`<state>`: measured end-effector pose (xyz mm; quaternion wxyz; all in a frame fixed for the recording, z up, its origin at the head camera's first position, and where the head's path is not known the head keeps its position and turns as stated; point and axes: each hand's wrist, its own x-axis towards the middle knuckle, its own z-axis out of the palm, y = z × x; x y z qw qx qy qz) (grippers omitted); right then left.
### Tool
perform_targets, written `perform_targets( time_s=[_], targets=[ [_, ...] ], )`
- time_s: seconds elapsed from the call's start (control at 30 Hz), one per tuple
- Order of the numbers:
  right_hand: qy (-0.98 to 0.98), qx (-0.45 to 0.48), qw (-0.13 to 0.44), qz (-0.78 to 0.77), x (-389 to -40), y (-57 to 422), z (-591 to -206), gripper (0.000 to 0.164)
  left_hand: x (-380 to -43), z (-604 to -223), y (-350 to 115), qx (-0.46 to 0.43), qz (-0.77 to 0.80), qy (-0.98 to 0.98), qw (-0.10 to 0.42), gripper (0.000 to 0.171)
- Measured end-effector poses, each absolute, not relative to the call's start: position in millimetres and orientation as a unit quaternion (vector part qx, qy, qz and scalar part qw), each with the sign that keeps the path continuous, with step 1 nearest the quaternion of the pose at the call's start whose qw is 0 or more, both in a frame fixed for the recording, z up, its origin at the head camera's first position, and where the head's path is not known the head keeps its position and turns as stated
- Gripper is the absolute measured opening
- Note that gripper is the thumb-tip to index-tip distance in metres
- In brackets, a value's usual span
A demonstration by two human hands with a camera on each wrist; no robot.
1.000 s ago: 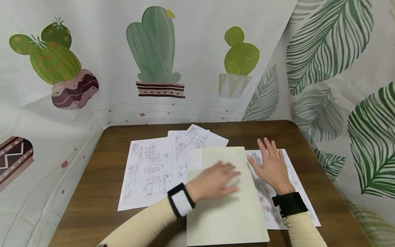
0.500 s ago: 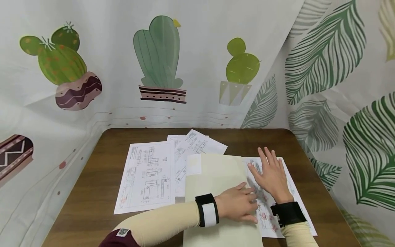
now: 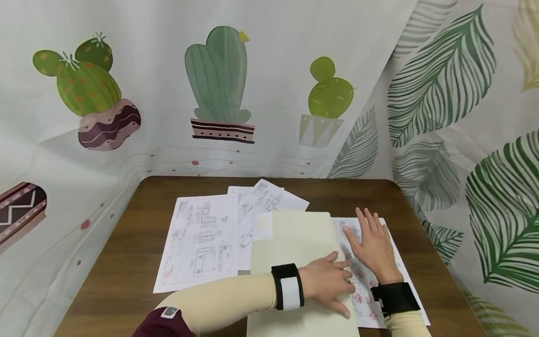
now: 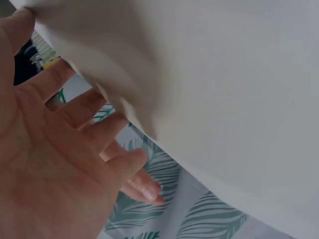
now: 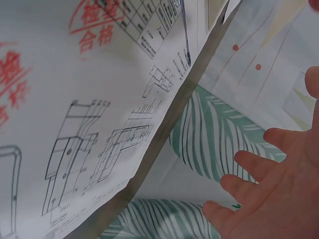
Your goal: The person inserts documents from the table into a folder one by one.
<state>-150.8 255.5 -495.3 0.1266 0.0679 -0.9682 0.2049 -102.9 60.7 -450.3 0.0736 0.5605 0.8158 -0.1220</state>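
A cream paper folder (image 3: 301, 234) lies at the front middle of the table, with a white label (image 3: 264, 227) at its upper left corner. My left hand (image 3: 326, 283) reaches across it, palm down, fingers spread at its right edge. In the left wrist view, the fingertips (image 4: 97, 97) meet the folder's edge; how far they go beneath it is hidden. To the right, my right hand (image 3: 372, 245) lies flat-fingered over a drawing sheet (image 3: 364, 313) partly beside the folder. That sheet bears line drawings and red stamps (image 5: 94, 20) in the right wrist view.
Left of the folder lies another drawing sheet (image 3: 195, 243). Overlapping drawing sheets (image 3: 273, 199) stick out behind the folder. The brown table (image 3: 105, 281) is backed by a white curtain (image 3: 156, 93) printed with cacti and leaves.
My left hand has moved right across the folder to its right edge, its fingers spreading there. My right hand has stayed over the right sheet. The head view has tilted up slightly.
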Motion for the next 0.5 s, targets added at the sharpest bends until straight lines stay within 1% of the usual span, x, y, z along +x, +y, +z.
perform_targets(
  time_s=[0.1,0.23,0.33,0.4,0.5],
  targets=[
    [-0.969,0.067,0.127,0.202,-149.1,256.3,-497.1,0.072,-100.5,-443.6,58.1,0.562,-0.126,0.815,0.064,0.064],
    [-0.967,0.098,0.115,0.206,-144.2,250.7,-500.4,0.07,-97.0,-426.0,47.1,0.572,-0.106,0.813,0.024,0.063],
    [-0.962,0.154,0.105,0.202,-136.7,239.8,-501.3,0.072,-97.0,-411.1,33.4,0.578,-0.068,0.813,-0.013,0.061],
    [-0.956,0.203,0.109,0.183,-131.3,229.7,-500.7,0.077,-98.2,-402.1,22.1,0.58,-0.039,0.813,-0.038,0.058],
    [-0.939,0.268,0.114,0.184,-122.7,212.9,-500.6,0.078,-100.1,-390.8,2.1,0.575,0.003,0.815,-0.074,0.055]
  ],
)
